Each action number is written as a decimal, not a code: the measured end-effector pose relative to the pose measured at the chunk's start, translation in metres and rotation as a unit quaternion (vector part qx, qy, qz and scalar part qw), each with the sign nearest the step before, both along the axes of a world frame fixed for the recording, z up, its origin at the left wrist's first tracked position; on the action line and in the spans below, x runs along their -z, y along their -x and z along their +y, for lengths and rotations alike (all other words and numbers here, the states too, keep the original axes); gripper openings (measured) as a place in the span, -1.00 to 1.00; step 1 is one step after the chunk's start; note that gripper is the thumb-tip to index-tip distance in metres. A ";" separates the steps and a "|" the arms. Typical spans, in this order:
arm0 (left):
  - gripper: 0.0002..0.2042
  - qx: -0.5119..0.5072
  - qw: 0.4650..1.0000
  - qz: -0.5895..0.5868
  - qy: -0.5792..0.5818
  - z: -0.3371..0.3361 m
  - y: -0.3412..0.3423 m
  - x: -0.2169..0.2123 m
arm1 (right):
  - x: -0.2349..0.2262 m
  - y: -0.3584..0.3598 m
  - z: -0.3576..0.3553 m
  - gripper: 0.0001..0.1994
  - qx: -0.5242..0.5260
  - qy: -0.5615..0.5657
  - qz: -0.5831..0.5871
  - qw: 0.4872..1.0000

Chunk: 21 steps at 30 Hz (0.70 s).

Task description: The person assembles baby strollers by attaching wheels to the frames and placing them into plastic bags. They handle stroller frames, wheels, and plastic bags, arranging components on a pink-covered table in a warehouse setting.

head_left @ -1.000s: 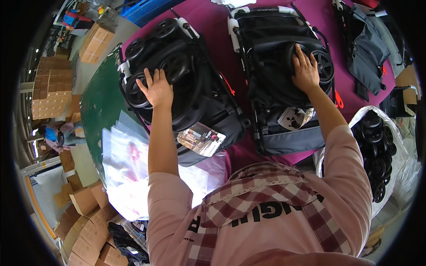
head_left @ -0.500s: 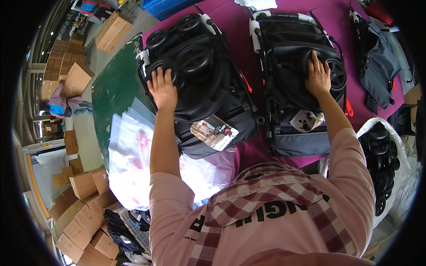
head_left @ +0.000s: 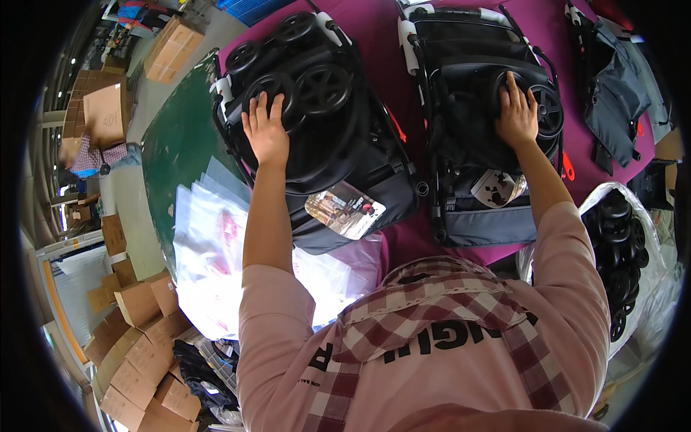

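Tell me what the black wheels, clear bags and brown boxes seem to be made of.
Black wheels: probably plastic, softly shiny, with moulded-looking spokes; some rubber is possible. Clear bags: apparently thin plastic film, glossy, see-through and catching glare. Brown boxes: likely cardboard, matte, with flat panels.

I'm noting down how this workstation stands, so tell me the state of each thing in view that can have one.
Left hand: open, on the left stroller
Right hand: open, on the right stroller
Left stroller: folded, wheels up
Right stroller: folded
Left tag: picture side up
Right tag: curled
Bags: flat, overlapping
Sack: open, holding wheels
Table: paint chipped
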<state>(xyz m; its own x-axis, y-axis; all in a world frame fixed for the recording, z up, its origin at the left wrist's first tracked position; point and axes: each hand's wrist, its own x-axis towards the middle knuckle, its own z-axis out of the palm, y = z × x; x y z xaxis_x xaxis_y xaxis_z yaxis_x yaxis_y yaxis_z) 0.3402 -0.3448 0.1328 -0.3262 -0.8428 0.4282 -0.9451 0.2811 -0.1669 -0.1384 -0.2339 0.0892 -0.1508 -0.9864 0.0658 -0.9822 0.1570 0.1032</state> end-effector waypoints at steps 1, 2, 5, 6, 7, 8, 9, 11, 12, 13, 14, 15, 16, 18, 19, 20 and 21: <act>-0.48 -0.006 1.000 -0.012 0.000 -0.003 0.000 0.000 | -0.002 -0.001 -0.001 -0.30 0.002 0.000 -0.001 1.000; -0.48 -0.002 1.000 -0.022 0.002 -0.008 -0.003 -0.002 | 0.000 -0.003 -0.001 -0.31 -0.003 0.007 -0.002 1.000; -0.49 -0.015 1.000 -0.008 -0.011 -0.024 -0.004 -0.011 | 0.007 0.003 -0.001 -0.35 -0.010 0.025 0.005 1.000; -0.50 -0.011 0.999 -0.030 -0.017 -0.026 -0.006 -0.016 | 0.009 0.003 -0.002 -0.36 -0.012 0.024 0.008 1.000; -0.50 -0.008 0.999 -0.010 -0.036 -0.025 -0.004 -0.016 | 0.009 0.003 -0.002 -0.37 -0.014 0.024 0.010 1.000; -0.49 -0.005 0.998 0.010 -0.055 -0.021 -0.003 -0.017 | 0.010 0.003 -0.002 -0.39 -0.015 0.034 0.014 0.999; -0.48 -0.002 0.997 0.027 -0.071 -0.019 -0.002 -0.023 | 0.010 0.003 -0.002 -0.39 -0.014 0.034 0.012 0.999; -0.52 -0.040 0.981 0.109 -0.157 -0.022 -0.002 -0.034 | 0.009 0.003 -0.001 -0.39 -0.011 0.035 0.009 0.999; -0.55 -0.090 0.964 0.145 -0.203 -0.035 -0.010 -0.038 | 0.007 0.000 0.000 -0.39 -0.008 0.029 0.007 1.000; -0.56 -0.136 0.941 0.183 -0.249 -0.045 -0.008 -0.049 | 0.004 0.000 0.001 -0.38 -0.003 0.022 0.008 1.000; -0.47 -0.215 0.951 0.186 -0.121 -0.038 0.004 -0.044 | 0.003 -0.001 0.000 -0.38 0.001 0.015 0.009 1.000; -0.44 -0.234 0.948 0.194 -0.093 -0.041 -0.002 -0.036 | 0.003 -0.003 -0.001 -0.37 0.001 0.011 0.008 1.000; -0.40 -0.253 0.943 0.203 -0.066 -0.046 -0.008 -0.023 | 0.002 -0.004 -0.002 -0.36 0.000 0.007 0.010 1.000; -0.26 -0.230 0.939 0.231 -0.111 -0.043 -0.003 -0.025 | 0.003 -0.001 0.000 -0.35 0.006 0.000 0.014 1.000; -0.27 -0.221 0.937 0.252 -0.101 -0.034 -0.002 -0.024 | 0.003 -0.001 0.000 -0.35 0.006 0.002 0.011 1.000; -0.28 -0.212 0.934 0.272 -0.092 -0.027 -0.002 -0.021 | 0.003 -0.001 0.000 -0.35 0.006 0.004 0.007 1.000; -0.29 -0.207 0.931 0.290 -0.081 -0.019 -0.004 -0.018 | 0.000 -0.004 0.002 -0.35 0.005 0.004 0.004 1.000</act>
